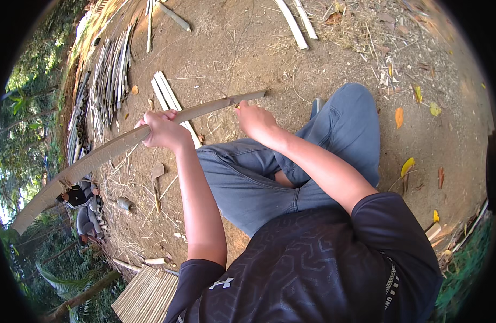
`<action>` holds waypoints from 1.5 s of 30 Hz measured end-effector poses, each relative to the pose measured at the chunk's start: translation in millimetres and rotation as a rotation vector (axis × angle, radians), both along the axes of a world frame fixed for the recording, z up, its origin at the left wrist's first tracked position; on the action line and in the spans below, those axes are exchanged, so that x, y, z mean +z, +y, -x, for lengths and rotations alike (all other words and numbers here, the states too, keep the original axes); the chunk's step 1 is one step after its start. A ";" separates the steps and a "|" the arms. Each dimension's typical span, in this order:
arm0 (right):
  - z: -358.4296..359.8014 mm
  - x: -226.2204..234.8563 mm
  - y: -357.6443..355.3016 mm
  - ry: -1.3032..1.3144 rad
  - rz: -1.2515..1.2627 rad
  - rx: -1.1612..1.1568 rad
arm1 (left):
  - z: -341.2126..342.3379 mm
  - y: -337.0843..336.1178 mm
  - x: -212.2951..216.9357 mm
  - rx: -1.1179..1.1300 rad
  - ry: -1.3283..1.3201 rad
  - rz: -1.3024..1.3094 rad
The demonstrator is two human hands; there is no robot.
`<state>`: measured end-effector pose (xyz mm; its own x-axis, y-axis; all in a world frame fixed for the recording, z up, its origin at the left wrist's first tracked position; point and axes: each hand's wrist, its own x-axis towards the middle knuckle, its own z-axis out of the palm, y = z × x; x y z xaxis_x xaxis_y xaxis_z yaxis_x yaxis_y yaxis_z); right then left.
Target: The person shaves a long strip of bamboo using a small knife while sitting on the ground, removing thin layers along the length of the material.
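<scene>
Left hand: fingers curled shut, forearm raised and extended forward;
Right hand: fist closed, arm bent at the elbow

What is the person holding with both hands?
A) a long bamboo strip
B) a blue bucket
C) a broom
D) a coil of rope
A: the left hand grips a long bamboo strip and the right hand holds it near its far end, above the dirt ground.
</scene>
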<state>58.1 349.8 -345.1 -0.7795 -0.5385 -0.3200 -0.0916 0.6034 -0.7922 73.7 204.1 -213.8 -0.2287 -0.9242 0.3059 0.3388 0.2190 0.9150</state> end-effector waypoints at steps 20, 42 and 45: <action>1.6 7.7 6.5 0.163 -0.048 0.145 | -18.4 -16.3 -12.1 -0.069 -0.012 0.059; 25.3 -8.1 -0.2 -0.038 -0.041 0.045 | 15.0 -8.4 2.5 -0.112 -0.017 0.013; 38.3 -35.6 -1.6 -0.236 -0.084 0.058 | 18.0 -5.9 3.6 -0.146 -0.016 0.069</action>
<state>19.8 348.2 -380.7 -0.6467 -0.5438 -0.5348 0.0533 0.6672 -0.7429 55.6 198.2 -210.2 -0.3641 -0.8577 0.3629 0.3575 0.2312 0.9049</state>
